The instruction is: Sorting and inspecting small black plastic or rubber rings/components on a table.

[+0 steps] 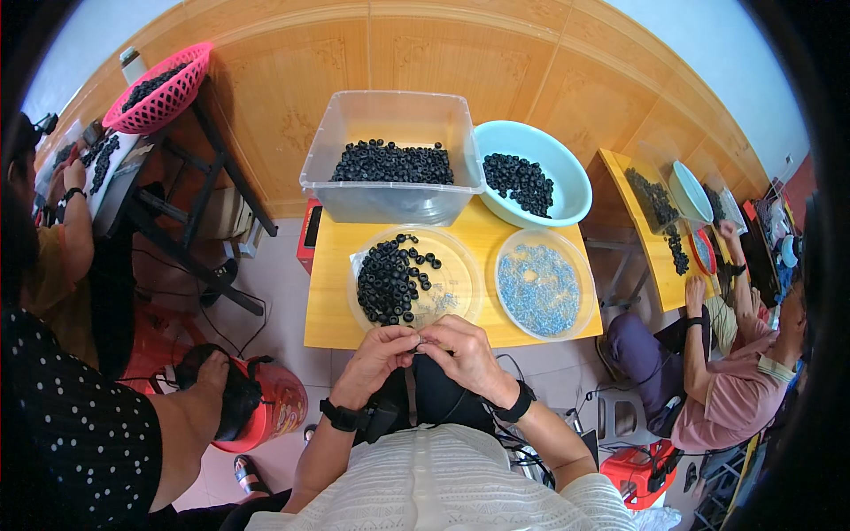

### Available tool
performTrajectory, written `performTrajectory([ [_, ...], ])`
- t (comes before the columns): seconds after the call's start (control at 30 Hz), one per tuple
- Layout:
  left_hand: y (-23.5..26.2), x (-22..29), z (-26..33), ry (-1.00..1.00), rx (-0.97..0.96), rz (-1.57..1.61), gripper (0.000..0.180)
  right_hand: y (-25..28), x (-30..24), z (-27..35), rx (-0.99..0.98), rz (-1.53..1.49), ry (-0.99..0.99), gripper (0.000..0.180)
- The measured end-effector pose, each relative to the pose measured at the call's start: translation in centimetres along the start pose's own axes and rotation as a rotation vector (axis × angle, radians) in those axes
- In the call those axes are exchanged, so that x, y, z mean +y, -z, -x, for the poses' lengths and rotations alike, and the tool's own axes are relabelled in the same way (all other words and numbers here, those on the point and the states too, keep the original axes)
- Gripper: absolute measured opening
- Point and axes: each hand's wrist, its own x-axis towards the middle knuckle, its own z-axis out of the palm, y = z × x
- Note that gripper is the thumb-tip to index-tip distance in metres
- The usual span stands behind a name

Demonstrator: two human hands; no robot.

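Observation:
My left hand (379, 356) and my right hand (465, 352) meet just off the table's near edge, fingertips pinched together. Between them a small dark piece (416, 348) barely shows; the fingers hide most of it. Right beyond my hands lies a clear round tray (467, 265) with a heap of black ring-shaped pieces (382, 279) on its left side and a few tiny clear-blue bits near its front. To its right, a second round tray (588, 296) is filled with small clear-blue pieces (540, 288).
Behind the trays stand a clear plastic bin (390, 208) and a light blue basin (580, 199), both holding black pieces, on the yellow table (332, 323). A person sits close on the left beside a red bucket (283, 403). Another person (735, 372) works at a table on the right.

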Motion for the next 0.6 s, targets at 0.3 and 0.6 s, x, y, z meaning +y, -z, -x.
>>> performTrajectory([
  [0.3,0.02,0.16,-0.18,-0.093,0.065,0.005,0.015,-0.08,0.04,0.01,0.089,0.070,0.022,0.011],
  [0.6,-0.23,0.33,0.15,-0.148,0.044,0.069,0.015,-0.52,0.04,0.14,0.073,0.089,0.003,0.007],
])
